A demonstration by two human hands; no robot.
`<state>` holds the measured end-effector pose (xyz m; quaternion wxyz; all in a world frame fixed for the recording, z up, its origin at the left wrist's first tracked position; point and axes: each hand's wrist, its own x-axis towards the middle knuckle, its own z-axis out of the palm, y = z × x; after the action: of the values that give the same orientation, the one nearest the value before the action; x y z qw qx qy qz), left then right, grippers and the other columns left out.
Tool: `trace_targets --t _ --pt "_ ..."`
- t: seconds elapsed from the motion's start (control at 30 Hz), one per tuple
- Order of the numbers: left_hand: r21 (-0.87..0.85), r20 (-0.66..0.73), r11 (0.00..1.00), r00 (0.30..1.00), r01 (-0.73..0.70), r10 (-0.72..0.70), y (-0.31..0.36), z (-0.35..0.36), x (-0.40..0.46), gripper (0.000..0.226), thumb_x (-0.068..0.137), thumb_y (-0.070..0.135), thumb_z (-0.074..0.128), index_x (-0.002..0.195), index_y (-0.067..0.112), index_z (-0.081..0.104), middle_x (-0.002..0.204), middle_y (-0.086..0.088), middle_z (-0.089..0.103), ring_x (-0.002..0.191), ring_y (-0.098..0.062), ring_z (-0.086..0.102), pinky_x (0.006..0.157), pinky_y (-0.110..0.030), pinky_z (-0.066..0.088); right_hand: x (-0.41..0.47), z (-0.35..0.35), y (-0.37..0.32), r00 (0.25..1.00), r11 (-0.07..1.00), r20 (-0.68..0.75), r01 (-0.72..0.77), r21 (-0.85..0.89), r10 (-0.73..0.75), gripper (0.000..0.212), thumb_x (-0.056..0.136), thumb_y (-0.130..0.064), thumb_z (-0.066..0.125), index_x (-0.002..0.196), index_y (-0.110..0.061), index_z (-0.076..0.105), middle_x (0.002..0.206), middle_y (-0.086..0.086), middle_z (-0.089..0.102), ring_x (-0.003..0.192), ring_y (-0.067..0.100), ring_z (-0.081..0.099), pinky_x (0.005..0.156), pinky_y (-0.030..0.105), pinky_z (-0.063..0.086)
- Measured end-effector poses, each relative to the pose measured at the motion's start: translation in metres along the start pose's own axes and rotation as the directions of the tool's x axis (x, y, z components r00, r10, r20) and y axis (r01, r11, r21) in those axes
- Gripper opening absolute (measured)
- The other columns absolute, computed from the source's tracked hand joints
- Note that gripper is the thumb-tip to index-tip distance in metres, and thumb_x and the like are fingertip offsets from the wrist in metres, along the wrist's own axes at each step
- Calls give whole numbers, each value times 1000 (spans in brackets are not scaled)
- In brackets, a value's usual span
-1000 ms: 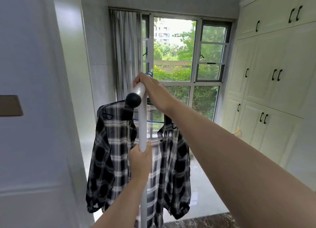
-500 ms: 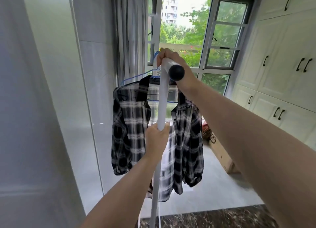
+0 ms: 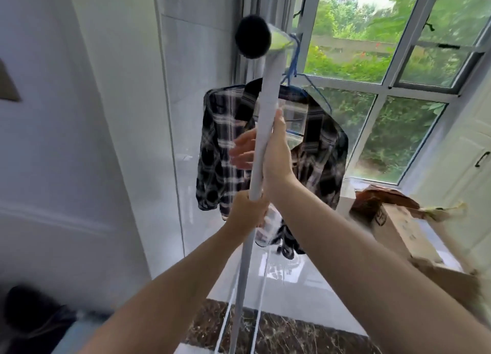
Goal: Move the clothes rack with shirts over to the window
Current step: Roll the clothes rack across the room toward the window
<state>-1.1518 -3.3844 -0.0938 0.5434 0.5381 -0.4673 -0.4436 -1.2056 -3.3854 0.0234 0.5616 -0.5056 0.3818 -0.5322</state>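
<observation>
The clothes rack is a white upright pole (image 3: 269, 106) with a black ball cap (image 3: 252, 36) at the end of its top bar. A black-and-white plaid shirt (image 3: 321, 151) hangs from the bar on a blue hanger (image 3: 292, 61), just in front of the window (image 3: 398, 61). My left hand (image 3: 245, 211) is closed around the pole low down. My right hand (image 3: 277, 157) rests against the pole just above it, thumb along the tube. Its fingers stretch out behind the pole to the left, not curled round it.
Open cardboard boxes (image 3: 398, 229) sit on the floor at the right under the window. White cupboards (image 3: 475, 146) line the right wall. A grey curtain (image 3: 268, 5) hangs left of the window, a white wall (image 3: 106, 141) stands close on the left, and a dark marble threshold (image 3: 281, 332) crosses the floor.
My right hand has left the top bar and dropped to the upright pole just above my left hand. The rack and shirt are nearer the window, and my view has tilted downward.
</observation>
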Motion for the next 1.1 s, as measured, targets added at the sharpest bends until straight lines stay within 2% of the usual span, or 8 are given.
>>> trace_targets --t 0.07,0.2,0.37,0.5,0.7,0.87,1.0,1.1 --pt "1 -71 1000 997 2 -2 -2 1 -2 31 85 7 60 56 8 49 42 0 45 32 -9 39 39 -22 34 -2 -3 13 1000 999 -5 24 30 -23 76 102 -63 27 58 -11 62 48 4 59 38 18 51 47 29 47" --pt "16 -152 999 988 39 -36 -13 6 -9 19 66 21 58 59 6 51 44 -5 46 38 -16 41 47 -30 38 1 -6 25 999 994 48 -21 104 16 56 106 -49 28 68 -14 52 43 -4 44 31 11 32 35 23 27" --pt "-13 -229 994 968 105 -105 -48 7 -17 24 85 20 67 66 9 56 51 -5 51 46 -18 46 58 -35 44 12 -8 25 981 999 195 9 37 -16 54 104 -35 21 60 -13 43 43 -3 41 35 14 31 42 27 27" --pt "27 -294 997 954 74 -63 -49 9 -8 29 90 23 65 69 7 54 51 -3 46 41 -12 43 51 -29 40 24 -7 26 968 999 249 -22 33 13 58 102 -35 21 53 -13 40 40 -3 38 35 16 30 42 26 27" --pt "59 -277 997 960 58 -39 -58 6 12 33 86 34 66 67 10 53 57 -7 47 48 -19 44 53 -32 42 44 -5 30 973 999 233 -21 45 10 57 102 -34 20 52 -13 38 39 -3 36 34 16 28 42 26 27" --pt "77 -236 996 971 51 -32 -61 -2 42 33 92 28 63 68 11 49 54 -1 44 43 -10 42 45 -22 41 70 1 31 974 998 223 -55 39 45 56 100 -34 20 51 -13 35 41 -1 34 33 17 27 40 23 24" --pt "69 -223 995 973 72 -55 -64 -3 69 34 92 29 62 65 13 48 53 1 44 44 -10 42 53 -27 41 95 2 31 964 996 255 -84 33 73 57 100 -36 17 52 -13 34 37 -3 32 35 16 25 42 24 24" --pt "98 -221 994 975 50 -27 -64 -3 90 39 93 27 61 60 16 45 50 2 43 36 -4 40 43 -20 38 115 2 34 961 995 263 -93 25 83 58 100 -39 16 52 -13 32 38 -4 31 36 17 23 44 26 22"
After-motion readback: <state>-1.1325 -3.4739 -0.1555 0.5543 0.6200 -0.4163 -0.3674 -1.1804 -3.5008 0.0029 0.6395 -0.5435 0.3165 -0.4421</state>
